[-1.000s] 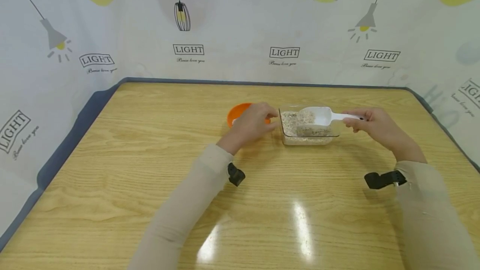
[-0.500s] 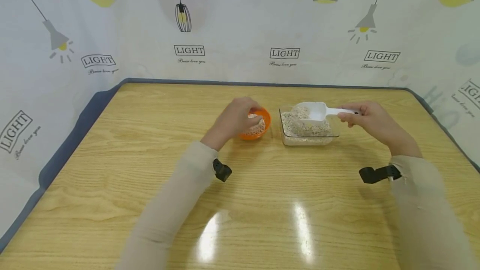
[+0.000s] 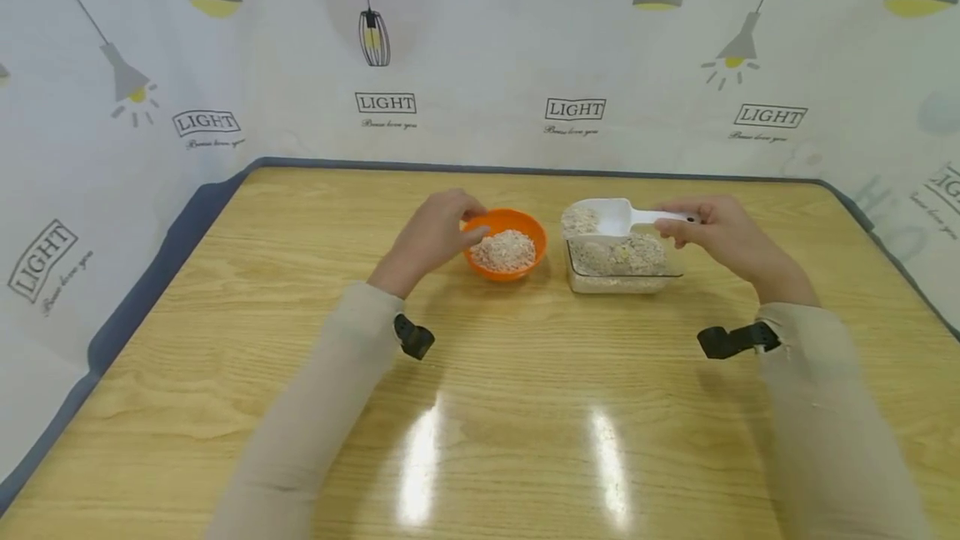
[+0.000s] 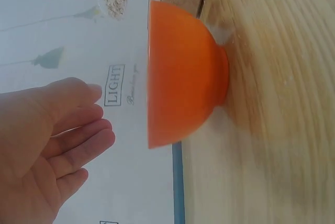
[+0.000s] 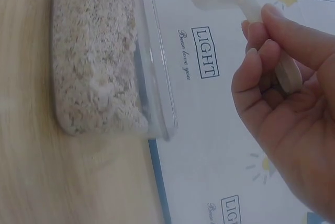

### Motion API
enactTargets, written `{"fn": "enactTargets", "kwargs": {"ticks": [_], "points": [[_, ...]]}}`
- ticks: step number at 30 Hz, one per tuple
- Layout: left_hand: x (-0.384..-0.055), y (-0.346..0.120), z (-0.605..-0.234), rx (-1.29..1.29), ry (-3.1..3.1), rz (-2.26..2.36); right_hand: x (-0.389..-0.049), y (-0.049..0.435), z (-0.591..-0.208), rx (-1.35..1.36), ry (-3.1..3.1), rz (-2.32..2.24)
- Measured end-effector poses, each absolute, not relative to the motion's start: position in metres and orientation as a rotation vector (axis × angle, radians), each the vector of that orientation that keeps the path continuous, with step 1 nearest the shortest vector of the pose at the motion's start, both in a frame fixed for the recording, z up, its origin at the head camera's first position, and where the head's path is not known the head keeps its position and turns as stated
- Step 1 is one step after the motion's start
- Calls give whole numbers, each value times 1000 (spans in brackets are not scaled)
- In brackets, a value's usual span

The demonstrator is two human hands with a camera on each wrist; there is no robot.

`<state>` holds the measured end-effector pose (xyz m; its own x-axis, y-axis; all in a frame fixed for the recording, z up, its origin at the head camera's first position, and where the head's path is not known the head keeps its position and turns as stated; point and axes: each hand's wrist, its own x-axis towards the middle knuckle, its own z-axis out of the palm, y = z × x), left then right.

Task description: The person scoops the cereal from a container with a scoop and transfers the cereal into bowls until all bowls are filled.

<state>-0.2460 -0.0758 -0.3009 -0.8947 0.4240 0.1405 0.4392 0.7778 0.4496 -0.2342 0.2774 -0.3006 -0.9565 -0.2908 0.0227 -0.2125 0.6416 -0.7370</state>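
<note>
My right hand (image 3: 727, 240) grips the handle of a white scoop (image 3: 617, 217) loaded with oat flakes. The scoop is held over the back left of a clear rectangular container (image 3: 626, 284), which is well filled with flakes. To its left stands an orange bowl (image 3: 527, 225) holding a mound of flakes (image 3: 505, 252). My left hand (image 3: 429, 236) is by the bowl's left rim with thumb and fingers apart. In the left wrist view a gap shows between its fingertips and the bowl. The right wrist view shows fingers and thumb wrapped round the scoop handle.
Bowl and container stand close together on a wooden table (image 3: 525, 373), toward its far side. A wall covering (image 3: 480, 132) printed with lamps runs behind and along the sides. Each wrist wears a black camera mount (image 3: 414, 337).
My right hand has raised the loaded scoop out of the container and moved it left. My left hand has drawn back leftward from beside the container, across the bowl, uncovering the flakes in it.
</note>
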Motion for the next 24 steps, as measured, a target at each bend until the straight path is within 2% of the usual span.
{"fn": "enactTargets", "kwargs": {"ticks": [24], "points": [[-244, -97, -309, -692, -3029, -701, -242, 241, -302, -511, 2668, -1200]]}}
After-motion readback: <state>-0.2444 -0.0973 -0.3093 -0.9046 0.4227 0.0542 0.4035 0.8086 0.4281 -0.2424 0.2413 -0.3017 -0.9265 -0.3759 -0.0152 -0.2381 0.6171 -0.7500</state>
